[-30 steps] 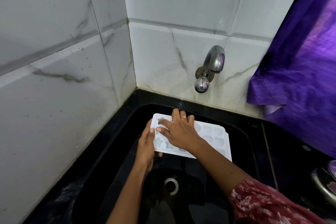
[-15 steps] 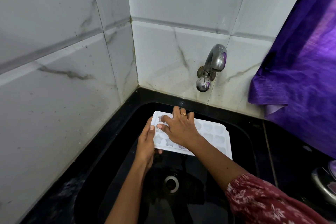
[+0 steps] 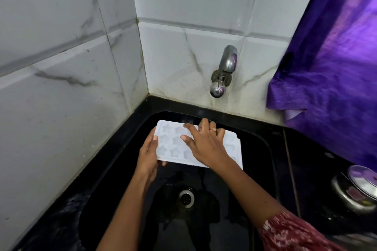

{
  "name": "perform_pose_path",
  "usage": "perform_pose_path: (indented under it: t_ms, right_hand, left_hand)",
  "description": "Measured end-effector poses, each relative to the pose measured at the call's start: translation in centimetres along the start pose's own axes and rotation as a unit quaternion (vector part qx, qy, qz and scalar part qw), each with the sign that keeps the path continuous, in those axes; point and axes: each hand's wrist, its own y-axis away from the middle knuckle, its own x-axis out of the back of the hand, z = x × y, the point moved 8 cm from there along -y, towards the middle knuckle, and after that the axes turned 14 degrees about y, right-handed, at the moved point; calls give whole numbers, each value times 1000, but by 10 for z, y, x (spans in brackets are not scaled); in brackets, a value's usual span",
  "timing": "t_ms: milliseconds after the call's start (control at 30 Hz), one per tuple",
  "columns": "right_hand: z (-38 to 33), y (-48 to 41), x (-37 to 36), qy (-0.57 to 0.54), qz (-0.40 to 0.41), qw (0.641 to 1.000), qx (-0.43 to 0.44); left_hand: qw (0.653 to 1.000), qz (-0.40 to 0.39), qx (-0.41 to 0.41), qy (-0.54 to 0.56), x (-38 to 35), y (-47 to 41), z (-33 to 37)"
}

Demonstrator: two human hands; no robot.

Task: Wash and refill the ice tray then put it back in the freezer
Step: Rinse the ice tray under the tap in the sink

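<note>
In the head view, a white plastic ice tray with star-shaped moulds (image 3: 169,144) sits at the centre of the frame, held over the back of a glossy black sink (image 3: 267,149) and well above the round steel drain (image 3: 186,197). Its long axis runs left to right across the picture, dipping a little toward the right. The left hand (image 3: 148,155) grips the tray's left short end, thumb on the rim and fingers tucked beneath. The right hand (image 3: 204,144) lies flat on top with its fingers spread over the moulds, holding nothing. A chrome wall tap (image 3: 224,71) stands above the tray, slightly right of its middle. No stream shows, though the dim sink makes that hard to judge. For rinsing, the right hand is nearer the tap. A purple curtain (image 3: 330,67) fills the upper right.
</note>
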Motion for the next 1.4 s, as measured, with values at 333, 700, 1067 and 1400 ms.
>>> perform_pose_path:
  t_ms: [333, 700, 1067, 1400]
  right_hand:
    - [77, 75, -10, 32, 9, 992, -125]
    - [88, 65, -13, 17, 1, 996, -88]
    - [92, 61, -16, 29, 16, 996, -83]
    - [88, 58, -12, 35, 14, 996, -77]
  left_hand:
    - [1000, 2, -6, 4, 12, -5, 1]
    - [1000, 7, -5, 27, 5, -11, -3]
    - [999, 28, -8, 18, 6, -9, 1]
    - [999, 31, -5, 38, 7, -3, 5]
